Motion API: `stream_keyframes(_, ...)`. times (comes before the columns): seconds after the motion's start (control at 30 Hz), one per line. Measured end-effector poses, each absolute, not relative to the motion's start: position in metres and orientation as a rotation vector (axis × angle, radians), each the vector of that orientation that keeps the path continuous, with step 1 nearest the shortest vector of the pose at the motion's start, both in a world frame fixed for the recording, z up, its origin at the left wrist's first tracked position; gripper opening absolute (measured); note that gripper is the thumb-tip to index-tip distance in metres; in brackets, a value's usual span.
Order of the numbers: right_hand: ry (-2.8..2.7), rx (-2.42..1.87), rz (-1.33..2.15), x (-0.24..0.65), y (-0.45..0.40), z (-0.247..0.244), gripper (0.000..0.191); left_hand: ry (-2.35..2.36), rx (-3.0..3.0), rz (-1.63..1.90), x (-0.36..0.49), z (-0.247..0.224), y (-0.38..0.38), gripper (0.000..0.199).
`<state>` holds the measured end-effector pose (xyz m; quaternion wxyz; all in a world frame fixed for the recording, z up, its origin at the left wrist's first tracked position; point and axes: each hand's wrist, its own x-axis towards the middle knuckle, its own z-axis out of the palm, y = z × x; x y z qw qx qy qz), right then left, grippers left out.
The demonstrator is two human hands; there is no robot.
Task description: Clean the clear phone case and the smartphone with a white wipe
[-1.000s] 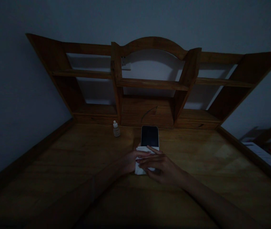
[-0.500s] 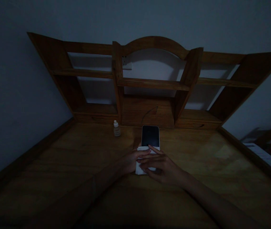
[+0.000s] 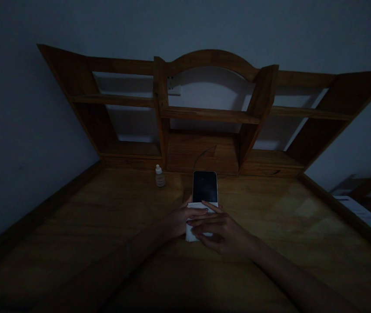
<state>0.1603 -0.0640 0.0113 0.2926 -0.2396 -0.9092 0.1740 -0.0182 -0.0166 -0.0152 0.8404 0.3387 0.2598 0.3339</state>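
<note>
A phone [image 3: 205,187] with a dark screen and pale rim stands out above a folded white cloth or tissue [image 3: 192,237], which covers its lower part. My left hand [image 3: 179,221] grips the phone and the white piece from the left, thumb lying across the front. From the right, my right hand [image 3: 219,228] rests over the white piece, its fingers bent against it and one fingertip near the screen's lower edge. The undersides of both things are hidden.
A small bottle with a white cap [image 3: 160,177] stands on the wooden desk [image 3: 270,208], left of the phone. Behind rises a wooden shelf unit [image 3: 209,114] against the wall. White papers [image 3: 364,215] lie beyond the desk's right edge.
The phone has shifted slightly left, and a little more of its screen shows. The white piece and the fingers on it sit slightly lower.
</note>
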Motion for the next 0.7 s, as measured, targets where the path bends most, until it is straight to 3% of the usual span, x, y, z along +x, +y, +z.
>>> stream_keyframes(0.33, -2.454, -0.658, 0.421, 0.1611, -0.0633, 0.0084, 0.02, 0.65, 0.744, 0.699, -0.0141, -0.0187, -0.0172, 0.017)
stream_keyframes(0.7, -2.447, -0.618, 0.392, 0.1604, -0.062, 0.0104, 0.021, 0.511, 0.699, 0.617, -0.0204, -0.0107, -0.0126, 0.033)
